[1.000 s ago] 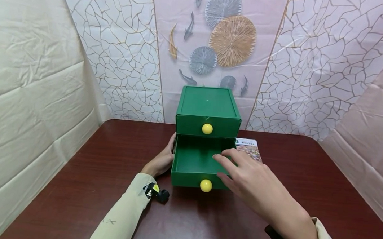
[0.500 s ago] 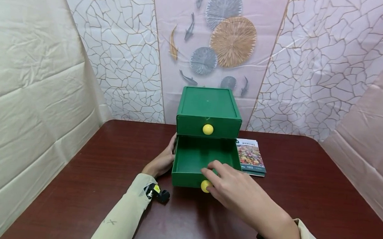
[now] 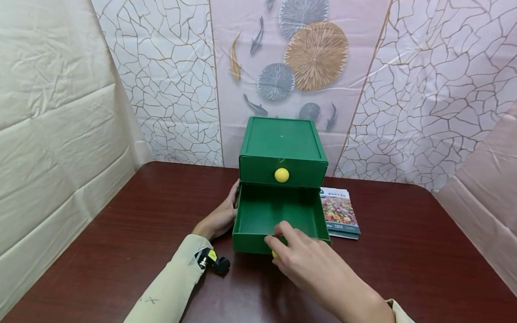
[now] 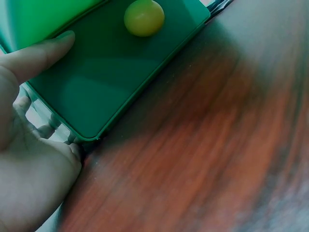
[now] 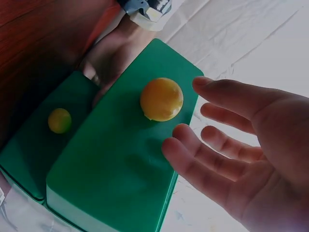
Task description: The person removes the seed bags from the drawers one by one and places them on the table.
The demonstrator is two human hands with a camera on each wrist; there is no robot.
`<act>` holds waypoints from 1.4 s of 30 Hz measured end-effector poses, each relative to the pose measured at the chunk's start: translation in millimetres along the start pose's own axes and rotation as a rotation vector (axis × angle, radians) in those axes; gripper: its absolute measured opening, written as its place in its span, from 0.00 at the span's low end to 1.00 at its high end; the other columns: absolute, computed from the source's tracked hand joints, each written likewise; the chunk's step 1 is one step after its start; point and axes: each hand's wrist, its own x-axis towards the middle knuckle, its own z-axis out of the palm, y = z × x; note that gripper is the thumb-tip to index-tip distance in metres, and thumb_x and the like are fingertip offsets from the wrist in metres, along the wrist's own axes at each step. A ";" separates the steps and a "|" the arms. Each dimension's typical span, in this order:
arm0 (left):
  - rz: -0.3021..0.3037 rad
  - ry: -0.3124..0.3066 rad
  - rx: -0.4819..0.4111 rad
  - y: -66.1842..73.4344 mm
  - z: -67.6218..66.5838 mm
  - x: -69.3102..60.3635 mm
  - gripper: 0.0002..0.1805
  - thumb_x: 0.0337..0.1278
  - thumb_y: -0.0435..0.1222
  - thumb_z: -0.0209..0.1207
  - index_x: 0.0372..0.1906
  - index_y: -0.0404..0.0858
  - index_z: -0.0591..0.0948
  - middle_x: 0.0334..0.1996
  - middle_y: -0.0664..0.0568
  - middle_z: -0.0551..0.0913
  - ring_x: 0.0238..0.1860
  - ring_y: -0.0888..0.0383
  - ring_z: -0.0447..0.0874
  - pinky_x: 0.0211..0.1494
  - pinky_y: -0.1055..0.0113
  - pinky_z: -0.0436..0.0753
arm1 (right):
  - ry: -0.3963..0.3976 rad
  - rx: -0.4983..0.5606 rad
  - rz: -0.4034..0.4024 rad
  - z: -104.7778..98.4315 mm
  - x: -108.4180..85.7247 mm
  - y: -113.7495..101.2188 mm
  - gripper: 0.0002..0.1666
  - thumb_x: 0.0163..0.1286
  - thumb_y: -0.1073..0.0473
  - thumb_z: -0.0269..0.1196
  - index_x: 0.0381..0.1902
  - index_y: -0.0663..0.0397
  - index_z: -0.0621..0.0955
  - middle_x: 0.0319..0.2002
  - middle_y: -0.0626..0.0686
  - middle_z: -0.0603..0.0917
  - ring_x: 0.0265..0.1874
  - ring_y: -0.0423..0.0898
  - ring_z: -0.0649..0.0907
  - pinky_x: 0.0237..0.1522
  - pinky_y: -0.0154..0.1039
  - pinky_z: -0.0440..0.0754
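Note:
A green two-drawer cabinet [image 3: 283, 138] stands in the middle of the table in the head view. Its upper drawer [image 3: 258, 170] is closed, and its lower drawer [image 3: 254, 243] is pulled out with a bare green inside. My left hand [image 3: 218, 219] rests along the cabinet's left side; its thumb [image 4: 48, 55] extends by the drawer front in the left wrist view. My right hand [image 3: 312, 267] is at the lower drawer's yellow round knob [image 5: 161, 99]. In the right wrist view, thumb and loosely bent fingers spread near this knob, with a gap between them and it.
A flower-covered booklet [image 3: 340, 212] lies on the table right of the cabinet. The upper drawer has its own yellow knob [image 3: 281, 175]. Dark reddish wooden table top [image 3: 164, 205] surrounds the cabinet. Patterned cloth [image 3: 175, 79] hangs behind it.
My right hand has moved left and down from above the open drawer's right side to its knob, uncovering the booklet. My left hand and the drawer stay where they were.

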 end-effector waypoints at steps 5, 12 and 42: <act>0.010 -0.011 0.009 -2.1 -0.9 -0.9 0.56 0.74 0.25 0.58 0.85 0.67 0.37 0.85 0.63 0.36 0.85 0.57 0.37 0.78 0.46 0.63 | -0.041 -0.007 -0.006 1.6 0.4 -4.3 0.20 0.65 0.57 0.78 0.52 0.54 0.85 0.42 0.50 0.76 0.34 0.43 0.80 0.29 0.34 0.83; 0.012 -0.013 0.014 -2.2 -1.4 -1.6 0.55 0.75 0.27 0.59 0.85 0.66 0.37 0.85 0.63 0.36 0.84 0.57 0.38 0.79 0.46 0.63 | -0.100 -0.077 0.008 3.3 1.7 -8.8 0.19 0.66 0.58 0.77 0.52 0.53 0.85 0.41 0.52 0.77 0.31 0.45 0.81 0.26 0.37 0.84; 0.015 -0.017 -0.008 -1.3 0.1 0.4 0.56 0.74 0.25 0.58 0.86 0.65 0.36 0.86 0.61 0.34 0.85 0.55 0.36 0.79 0.47 0.62 | -0.174 -0.238 -0.039 5.1 2.2 -11.4 0.23 0.58 0.64 0.81 0.48 0.61 0.82 0.41 0.56 0.73 0.22 0.42 0.72 0.28 0.31 0.80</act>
